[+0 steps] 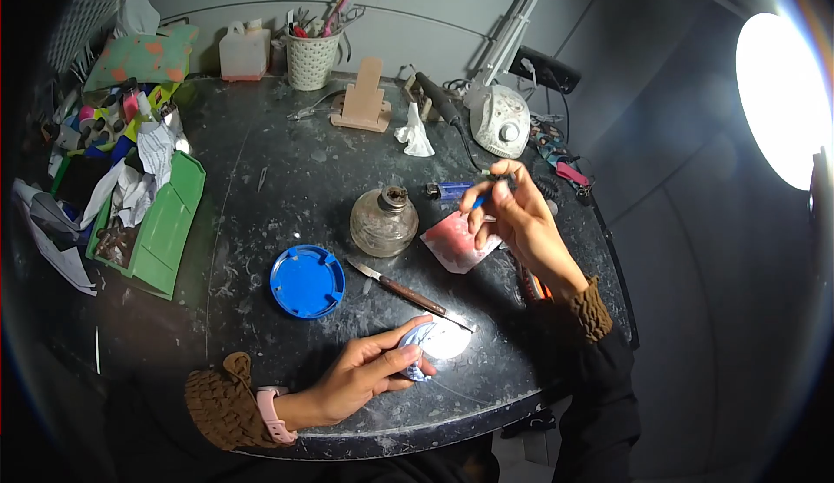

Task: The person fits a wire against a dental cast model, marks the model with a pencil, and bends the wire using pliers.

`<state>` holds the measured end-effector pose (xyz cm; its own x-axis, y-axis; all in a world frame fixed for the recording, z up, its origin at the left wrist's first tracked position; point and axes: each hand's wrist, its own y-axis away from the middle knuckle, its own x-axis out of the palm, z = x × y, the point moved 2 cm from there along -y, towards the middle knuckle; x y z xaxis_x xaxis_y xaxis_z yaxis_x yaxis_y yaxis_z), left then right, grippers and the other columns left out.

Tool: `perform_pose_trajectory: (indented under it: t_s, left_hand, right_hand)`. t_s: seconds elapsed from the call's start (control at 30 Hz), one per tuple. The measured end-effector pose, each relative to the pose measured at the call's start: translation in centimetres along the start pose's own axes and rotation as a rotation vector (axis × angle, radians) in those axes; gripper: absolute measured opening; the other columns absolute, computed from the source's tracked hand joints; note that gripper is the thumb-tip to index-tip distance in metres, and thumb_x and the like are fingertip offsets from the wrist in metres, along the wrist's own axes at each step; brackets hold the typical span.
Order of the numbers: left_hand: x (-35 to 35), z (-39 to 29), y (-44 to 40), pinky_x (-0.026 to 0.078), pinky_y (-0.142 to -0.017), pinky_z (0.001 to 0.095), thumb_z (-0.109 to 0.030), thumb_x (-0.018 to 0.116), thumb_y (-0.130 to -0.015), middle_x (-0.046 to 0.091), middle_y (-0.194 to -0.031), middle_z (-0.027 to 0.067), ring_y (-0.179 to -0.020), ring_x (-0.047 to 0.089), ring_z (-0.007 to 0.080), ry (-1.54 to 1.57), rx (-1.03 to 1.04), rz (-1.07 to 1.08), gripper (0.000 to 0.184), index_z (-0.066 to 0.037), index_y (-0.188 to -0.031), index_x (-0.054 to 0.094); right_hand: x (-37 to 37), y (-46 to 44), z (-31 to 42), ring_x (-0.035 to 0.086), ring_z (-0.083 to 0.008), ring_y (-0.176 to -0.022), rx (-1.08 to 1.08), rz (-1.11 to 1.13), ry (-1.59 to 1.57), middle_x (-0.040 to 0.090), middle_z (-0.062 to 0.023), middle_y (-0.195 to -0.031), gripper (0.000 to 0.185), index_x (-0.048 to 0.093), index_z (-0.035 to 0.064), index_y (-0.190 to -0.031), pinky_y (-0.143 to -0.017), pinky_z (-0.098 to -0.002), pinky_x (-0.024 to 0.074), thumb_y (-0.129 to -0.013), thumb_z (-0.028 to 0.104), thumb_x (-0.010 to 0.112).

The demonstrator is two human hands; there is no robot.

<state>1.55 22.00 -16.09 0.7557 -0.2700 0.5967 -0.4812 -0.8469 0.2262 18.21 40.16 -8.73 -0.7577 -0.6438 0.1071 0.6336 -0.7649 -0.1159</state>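
Observation:
My left hand (369, 379), near the front edge of the table, is closed around a small blue-and-white piece (419, 344), partly covered by the fingers; its kind is unclear. My right hand (521, 214) is raised over the table with curled fingers. A small bright blue thing (479, 201) shows between those fingers, too covered to name. Beneath the right hand lies a pink wax sheet (453, 241). A wax knife (408, 294) with a wooden handle rests between the hands, its handle end by a bright light spot. A glass spirit burner (384, 222) stands behind the knife.
A blue round lid (307, 281) lies left of the knife. Behind the right hand are a blue lighter (449, 190) and a white control box (500, 122) with a corded handpiece (439, 99). A green bin (169, 231) full of scraps stands left. A lamp (786, 101) shines at right.

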Motion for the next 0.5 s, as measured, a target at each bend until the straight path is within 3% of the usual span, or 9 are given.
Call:
perform_pose_trajectory:
  t_s: [0.03, 0.13, 0.2, 0.27, 0.33, 0.5]
  left_hand:
    - [0.0, 0.0, 0.0, 0.044, -0.086, 0.0253, -0.034, 0.049, -0.095, 0.061, -0.105, 0.0069, -0.101, 0.052, 0.0078, -0.002, -0.009, -0.005, 0.059, -0.009, -0.145, 0.028]
    - [0.1, -0.1, -0.1, 0.044, -0.087, 0.0254, -0.035, 0.049, -0.096, 0.060, -0.105, 0.0063, -0.100, 0.051, 0.0073, -0.014, -0.025, -0.018, 0.059, -0.010, -0.145, 0.028]
    - [0.1, -0.1, -0.2, 0.044, -0.087, 0.0252, -0.035, 0.048, -0.096, 0.060, -0.106, 0.0060, -0.099, 0.051, 0.0069, -0.012, -0.029, -0.022, 0.059, -0.011, -0.145, 0.027]
    - [0.1, 0.1, -0.3, 0.043, -0.087, 0.0251, -0.036, 0.048, -0.096, 0.060, -0.106, 0.0057, -0.099, 0.050, 0.0067, 0.007, -0.038, -0.022, 0.060, -0.011, -0.146, 0.027]
    - [0.1, -0.2, -0.3, 0.043, -0.087, 0.0249, -0.036, 0.047, -0.096, 0.059, -0.108, 0.0060, -0.100, 0.050, 0.0070, -0.016, -0.050, -0.022, 0.060, -0.010, -0.146, 0.026]
    - [0.2, -0.3, -0.3, 0.043, -0.086, 0.0243, -0.032, 0.047, -0.097, 0.058, -0.109, 0.0075, -0.103, 0.051, 0.0085, 0.016, -0.048, -0.024, 0.059, -0.006, -0.145, 0.025]
  right_hand:
    - [0.7, 0.8, 0.1, 0.061, -0.0194, -0.075, 0.036, 0.015, -0.038, 0.057, -0.0156, -0.096, 0.033, 0.031, 0.0067, -0.126, -0.063, -0.0285, 0.0531, -0.098, 0.016, 0.044]
    - [0.8, 2.7, -1.4, 0.065, -0.0199, -0.077, 0.096, 0.046, -0.109, 0.063, -0.0185, -0.106, 0.022, 0.051, 0.0011, -0.113, -0.065, -0.0292, 0.0545, -0.093, 0.011, 0.053]
    - [0.4, 3.8, -2.8, 0.067, -0.0234, -0.083, 0.150, 0.101, -0.206, 0.061, -0.0217, -0.113, 0.024, 0.055, 0.0022, -0.108, -0.066, -0.0301, 0.0552, -0.093, 0.021, 0.055]
    - [0.9, 4.4, -3.6, 0.066, -0.0202, -0.081, 0.153, 0.153, -0.285, 0.063, -0.0169, -0.104, 0.030, 0.057, -0.0012, -0.108, -0.070, -0.0305, 0.0540, -0.094, 0.025, 0.054]
    - [1.1, 4.7, -4.3, 0.061, -0.0153, -0.068, 0.121, 0.123, -0.137, 0.054, -0.0051, -0.073, 0.034, 0.057, -0.0017, -0.104, -0.065, -0.0287, 0.0513, -0.094, 0.031, 0.053]
    - [2.1, 4.9, -4.0, 0.061, -0.0152, -0.060, 0.259, 0.098, -0.270, 0.057, -0.0056, -0.070, 0.022, 0.055, 0.0007, -0.101, -0.058, -0.0270, 0.0492, -0.097, 0.022, 0.049]
